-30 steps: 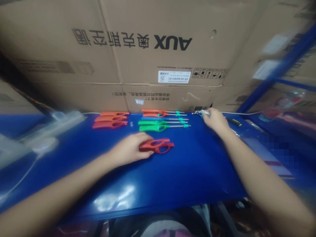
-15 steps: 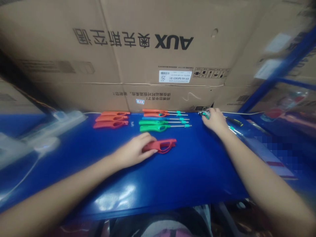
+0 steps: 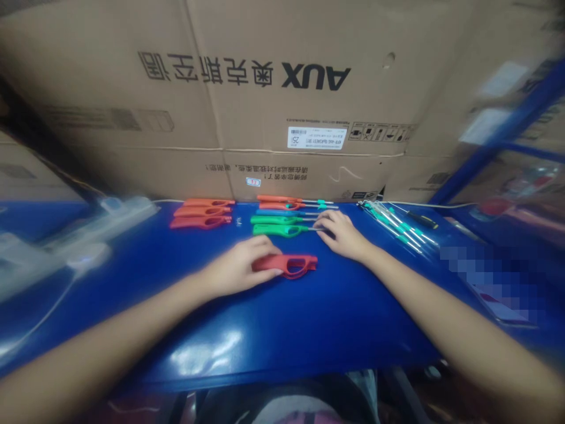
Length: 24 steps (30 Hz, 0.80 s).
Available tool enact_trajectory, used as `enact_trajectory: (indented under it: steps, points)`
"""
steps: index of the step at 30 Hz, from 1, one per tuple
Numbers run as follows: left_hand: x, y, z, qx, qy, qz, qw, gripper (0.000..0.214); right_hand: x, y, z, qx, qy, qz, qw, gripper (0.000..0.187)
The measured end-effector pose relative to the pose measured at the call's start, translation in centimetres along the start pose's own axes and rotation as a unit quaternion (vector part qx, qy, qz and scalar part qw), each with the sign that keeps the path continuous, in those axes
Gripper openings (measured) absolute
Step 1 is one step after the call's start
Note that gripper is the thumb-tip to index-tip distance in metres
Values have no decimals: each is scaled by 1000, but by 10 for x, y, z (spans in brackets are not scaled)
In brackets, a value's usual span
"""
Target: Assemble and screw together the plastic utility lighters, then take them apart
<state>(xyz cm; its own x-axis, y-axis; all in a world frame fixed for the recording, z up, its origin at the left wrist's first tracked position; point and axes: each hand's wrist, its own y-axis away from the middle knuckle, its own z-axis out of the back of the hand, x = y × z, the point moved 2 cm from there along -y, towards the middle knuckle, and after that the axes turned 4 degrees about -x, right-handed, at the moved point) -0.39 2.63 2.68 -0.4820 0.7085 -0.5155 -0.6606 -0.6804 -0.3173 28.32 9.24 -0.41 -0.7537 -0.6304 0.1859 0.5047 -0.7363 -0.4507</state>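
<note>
My left hand (image 3: 241,268) is closed around the grip of a red lighter handle (image 3: 298,266), held just above or on the table; its looped trigger end points right. My right hand (image 3: 342,235) has its fingers curled over the metal tube of the nearest green lighter (image 3: 278,230), hiding the tube's tip. Behind that one lie another green lighter (image 3: 265,219), a blue lighter (image 3: 270,212) and two orange lighters (image 3: 278,199), with teal pieces on the metal tubes of the orange ones.
Three orange-red handles (image 3: 203,211) lie at the left. Several metal tubes with teal pieces (image 3: 397,227) and a screwdriver (image 3: 421,219) lie at the right. A cardboard wall (image 3: 247,118) closes off the back of the blue table (image 3: 282,330). A white power strip (image 3: 119,218) stands far left.
My right hand has moved left from the pile of metal tubes to the tube end of the near green lighter. The left hand keeps its hold on the red handle.
</note>
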Motion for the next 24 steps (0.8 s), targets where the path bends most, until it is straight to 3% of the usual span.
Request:
enact_trajectory:
  steps: [4,10,24]
  points:
    - [2,0,0,47,-44,-20,998,30,-7,0,2,-2,-5,-10,1000,14]
    - [4,0,-3,61,-53,-18,997,36,-4,0,4,10,-12,-10,1000,13]
    - [1,0,-2,5,0,15,1000,30,-5,0,3,15,-14,-9,1000,12]
